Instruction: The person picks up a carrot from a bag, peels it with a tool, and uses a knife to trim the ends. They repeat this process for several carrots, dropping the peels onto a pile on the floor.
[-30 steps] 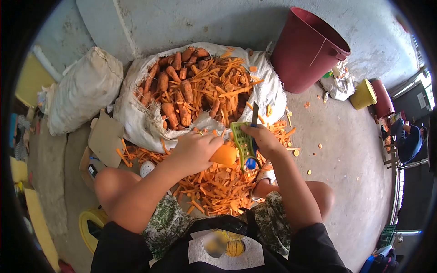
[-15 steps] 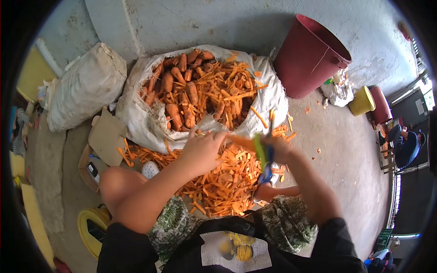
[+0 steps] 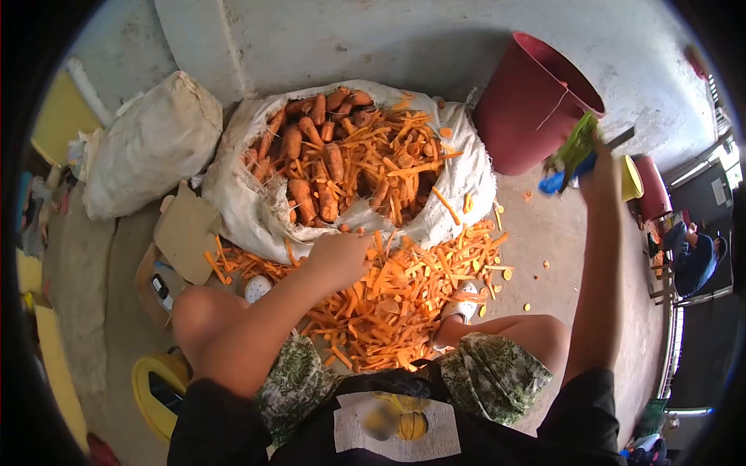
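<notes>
My left hand (image 3: 339, 258) is closed low over the orange strips (image 3: 396, 311) on the floor, just in front of the open white sack (image 3: 256, 221); what it holds, if anything, is hidden. Stretched out to the right, my right hand (image 3: 602, 177) is wrapped round a blurred blue and green tool (image 3: 575, 159) with a dark blade showing past the hand. That hand is beside the red bucket (image 3: 509, 116). Whole carrots (image 3: 298, 147) fill the sack's left side, and orange strips its right side.
A full white sack (image 3: 151, 147) leans at the left, near a cardboard box (image 3: 183, 233). The yellow container (image 3: 148, 388) stands by my left leg. Further right are a yellow bucket (image 3: 631, 179) and a seated person (image 3: 695, 260).
My right hand has swung with the tool from beside my left hand out to the red bucket. The carrot between my hands no longer shows there. My left hand is slightly lower.
</notes>
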A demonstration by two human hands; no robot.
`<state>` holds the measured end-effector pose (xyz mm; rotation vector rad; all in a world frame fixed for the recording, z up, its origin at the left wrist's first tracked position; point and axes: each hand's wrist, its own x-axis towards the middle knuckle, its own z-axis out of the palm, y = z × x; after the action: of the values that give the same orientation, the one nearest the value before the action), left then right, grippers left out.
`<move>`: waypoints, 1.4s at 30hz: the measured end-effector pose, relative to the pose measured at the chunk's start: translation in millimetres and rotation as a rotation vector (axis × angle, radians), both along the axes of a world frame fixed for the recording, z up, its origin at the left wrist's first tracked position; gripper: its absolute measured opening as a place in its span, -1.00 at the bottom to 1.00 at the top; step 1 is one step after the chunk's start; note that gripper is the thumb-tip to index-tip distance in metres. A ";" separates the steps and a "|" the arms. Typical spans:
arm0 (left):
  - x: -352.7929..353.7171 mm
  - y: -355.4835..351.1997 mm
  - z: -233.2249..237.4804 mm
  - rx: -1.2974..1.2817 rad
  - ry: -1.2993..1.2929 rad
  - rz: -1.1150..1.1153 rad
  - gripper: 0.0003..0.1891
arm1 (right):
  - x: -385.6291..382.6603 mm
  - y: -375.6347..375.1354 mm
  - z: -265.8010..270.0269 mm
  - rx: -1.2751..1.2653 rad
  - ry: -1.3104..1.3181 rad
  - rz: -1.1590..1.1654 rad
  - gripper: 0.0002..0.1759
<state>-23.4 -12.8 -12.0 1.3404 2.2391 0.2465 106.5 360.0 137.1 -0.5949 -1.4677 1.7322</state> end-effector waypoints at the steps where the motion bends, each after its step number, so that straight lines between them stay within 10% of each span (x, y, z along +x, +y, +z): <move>1: -3.1 2.3 -3.2 -0.008 0.001 0.006 -0.73 | 9.7 -17.1 -19.7 -0.047 -0.046 0.068 -0.62; 10: -31.5 -5.0 -136.8 -0.372 -0.129 -0.031 -0.73 | 75.9 -84.0 -98.6 -0.224 -0.334 -0.051 -0.70; 23: -94.9 -9.3 -236.9 -0.210 -0.196 0.454 -0.74 | 70.7 -64.4 -135.8 0.579 -0.834 -0.008 -0.74; 28: -113.4 -18.6 -312.9 0.070 0.471 0.335 -0.68 | 54.5 -67.9 -136.2 0.567 -0.977 0.046 -0.76; 31: -122.5 -5.6 -312.9 -0.474 -0.067 0.296 -0.63 | 49.1 -60.2 -150.2 0.610 -0.985 0.073 -0.76; 35: -126.2 2.0 -309.4 -0.556 -0.239 0.328 -0.64 | 42.4 -52.9 -167.1 0.558 -1.034 0.097 -0.76; 42: -157.3 -21.3 -331.6 -0.078 -0.303 1.117 -0.70 | 30.3 -51.8 -169.5 0.490 -1.002 0.160 -0.77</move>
<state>-180.7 -34.1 -343.7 -0.1180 2.4320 0.6682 136.8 308.2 -32.5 -1.1749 -2.5702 1.0923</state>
